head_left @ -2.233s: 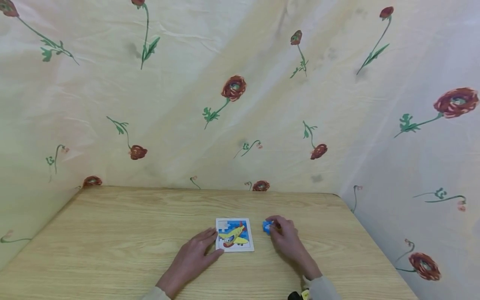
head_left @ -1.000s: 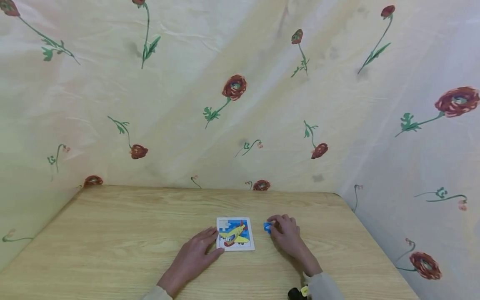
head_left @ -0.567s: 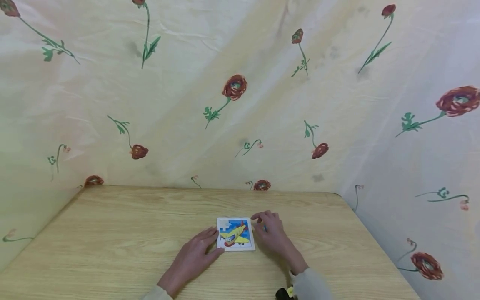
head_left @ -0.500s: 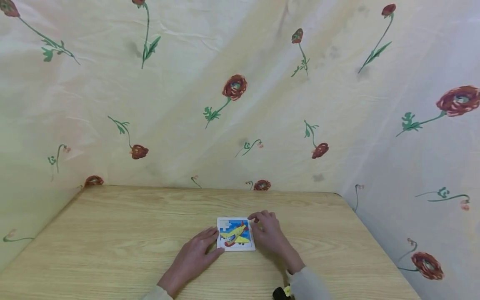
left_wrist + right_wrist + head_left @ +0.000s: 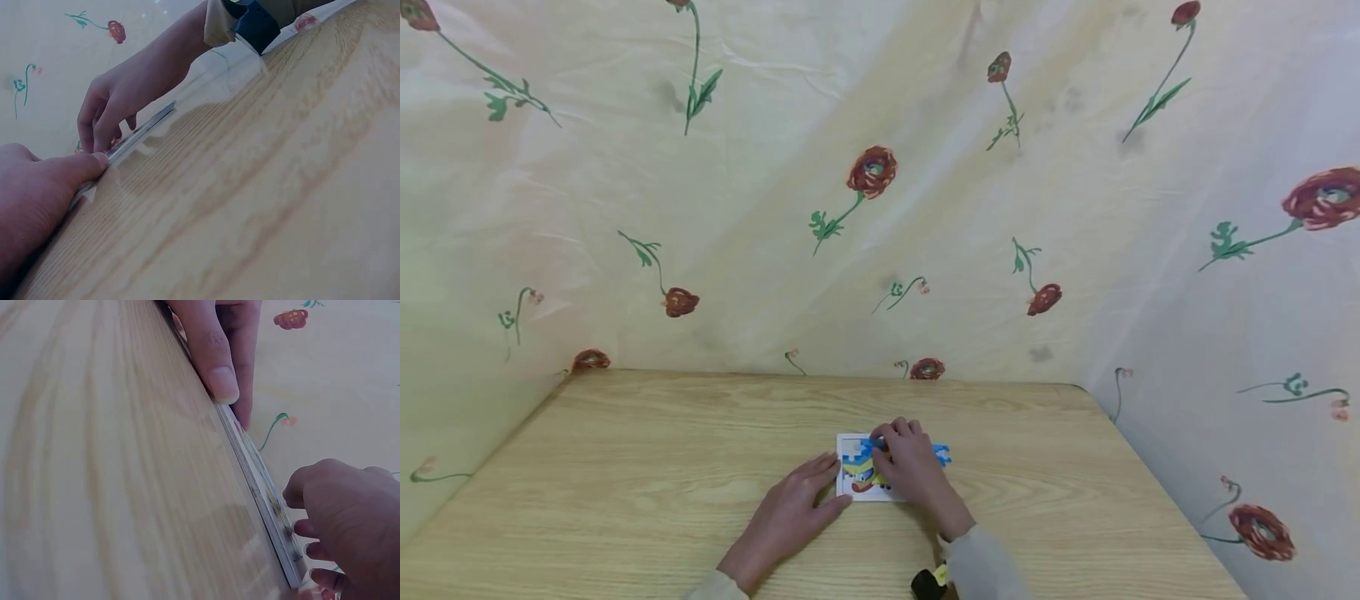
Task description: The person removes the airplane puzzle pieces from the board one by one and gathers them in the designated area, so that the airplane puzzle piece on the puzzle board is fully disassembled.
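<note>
A small square jigsaw puzzle (image 5: 874, 499) lies flat on the table, with a yellow cartoon plane on blue inside a white frame. A pale patch with a jigsaw outline shows at its upper left. My left hand (image 5: 792, 507) rests at the puzzle's left side, fingers along the edge and thumb at the lower-left corner. Over the puzzle's upper part, my right hand (image 5: 917, 467) pinches a dark blue puzzle piece (image 5: 878, 443), largely covered by the fingers. The right hand hides the plane's tail. Blue puzzle pieces (image 5: 942, 454) lie just right of the board, partly behind that hand.
The wooden table (image 5: 700, 442) reaches back to a flower-patterned cloth (image 5: 760, 208), which also stands along both sides. A dark device (image 5: 256, 28) sits on the right sleeve.
My right hand has moved left from the blue pieces beside the board to over the puzzle's upper part, carrying a piece. My left hand has stayed at the puzzle's edge.
</note>
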Motion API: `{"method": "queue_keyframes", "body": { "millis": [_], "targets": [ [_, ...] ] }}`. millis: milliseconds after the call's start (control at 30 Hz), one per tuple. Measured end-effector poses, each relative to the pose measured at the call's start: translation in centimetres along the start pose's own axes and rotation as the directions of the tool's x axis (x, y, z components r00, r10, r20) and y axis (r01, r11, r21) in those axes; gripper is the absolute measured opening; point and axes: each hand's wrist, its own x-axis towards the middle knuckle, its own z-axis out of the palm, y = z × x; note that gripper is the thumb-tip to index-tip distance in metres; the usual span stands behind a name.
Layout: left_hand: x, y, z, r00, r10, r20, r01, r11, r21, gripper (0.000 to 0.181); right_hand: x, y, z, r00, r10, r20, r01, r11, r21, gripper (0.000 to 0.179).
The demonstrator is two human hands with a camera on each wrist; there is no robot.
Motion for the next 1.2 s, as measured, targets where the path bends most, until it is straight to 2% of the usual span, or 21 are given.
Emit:
{"method": "queue_keyframes", "body": {
  "millis": [500, 1200],
  "targets": [
    [0.0, 0.0, 0.0, 1.0, 0.009, -0.019, -0.009, 1.0, 0.001, 0.06, 0.5, 0.0, 0.8, 1.0, 0.013, -0.006, -0.013, 0.999, -0.042, 0.016],
    [0.0, 0.1, 0.1, 0.999, 0.032, -0.033, -0.031, 0.999, 0.033, 0.059, 0.9, -0.3, 1.0, 0.996, 0.092, 0.015, -0.092, 0.996, -0.011, 0.015]
  ]
}}
